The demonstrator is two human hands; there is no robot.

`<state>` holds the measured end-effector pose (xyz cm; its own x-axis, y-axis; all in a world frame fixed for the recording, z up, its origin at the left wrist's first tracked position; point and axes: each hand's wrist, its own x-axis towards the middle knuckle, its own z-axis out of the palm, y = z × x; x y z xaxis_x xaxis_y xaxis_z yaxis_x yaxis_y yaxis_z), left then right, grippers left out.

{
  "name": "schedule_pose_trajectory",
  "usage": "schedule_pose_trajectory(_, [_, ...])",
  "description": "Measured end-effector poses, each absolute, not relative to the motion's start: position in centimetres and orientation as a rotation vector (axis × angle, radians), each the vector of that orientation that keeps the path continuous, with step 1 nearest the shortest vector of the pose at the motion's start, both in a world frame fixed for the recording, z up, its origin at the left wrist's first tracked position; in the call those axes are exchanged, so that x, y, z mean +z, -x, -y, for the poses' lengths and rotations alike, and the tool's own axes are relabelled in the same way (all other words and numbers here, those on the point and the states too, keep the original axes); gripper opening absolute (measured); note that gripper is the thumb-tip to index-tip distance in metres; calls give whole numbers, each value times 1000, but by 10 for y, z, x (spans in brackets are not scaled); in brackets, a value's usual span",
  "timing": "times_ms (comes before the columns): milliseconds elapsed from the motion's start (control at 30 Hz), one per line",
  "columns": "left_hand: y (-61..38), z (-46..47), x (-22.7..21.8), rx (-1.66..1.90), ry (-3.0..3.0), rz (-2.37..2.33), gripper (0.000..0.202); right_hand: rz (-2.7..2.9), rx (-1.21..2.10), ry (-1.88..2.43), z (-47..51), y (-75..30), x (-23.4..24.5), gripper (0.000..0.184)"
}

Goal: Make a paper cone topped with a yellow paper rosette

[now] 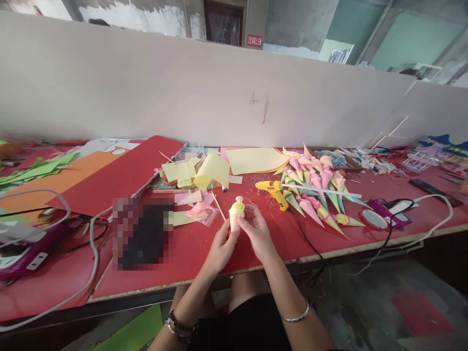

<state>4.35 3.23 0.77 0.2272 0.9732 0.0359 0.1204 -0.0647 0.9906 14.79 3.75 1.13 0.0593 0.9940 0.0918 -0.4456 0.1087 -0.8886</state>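
Both hands meet at a small cream paper cone (234,223) with a ruffled pale-yellow top (239,208) and a small pink ball (239,199) at its crown, held nearly upright in front and to the left of a yellow plastic glue gun (269,186), the landmark for all positions given here. The left hand (224,246) grips the cone's left side between thumb and fingers; the right hand (258,234) pinches it from the right with bent fingers. The glue gun lies on a red-topped desk (292,240), its nozzle facing left, with a long translucent stick (321,190) extending to its right and a black cord (305,239) running forward from its handle. Just right of the gun lies a heap of pink, yellow and green paper cones (325,178), some touching the stick. Behind the gun rests a flat pale-yellow sheet (252,161). To its left lie a thin wooden stick (218,205), a clear plastic bag with pink pieces (202,213) and a curled pale-yellow sheet (215,170); farther left, a large red sheet (120,170).
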Motion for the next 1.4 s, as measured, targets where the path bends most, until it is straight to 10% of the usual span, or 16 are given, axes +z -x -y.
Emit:
schedule_pose_trajectory(267, [-40,-37,1,1198,-1307,-1094,14,897,1142,966,-45,-165,5,30])
schedule_pose_trajectory(733, [-38,-35,0,1267,-1102,-991,40,1484,461,1302,-34,-177,11,12])
schedule_pose_trajectory(1400, [-40,-34,7,1178,-1573,-1125,31,1608,593,1092,-19,-146,13,15])
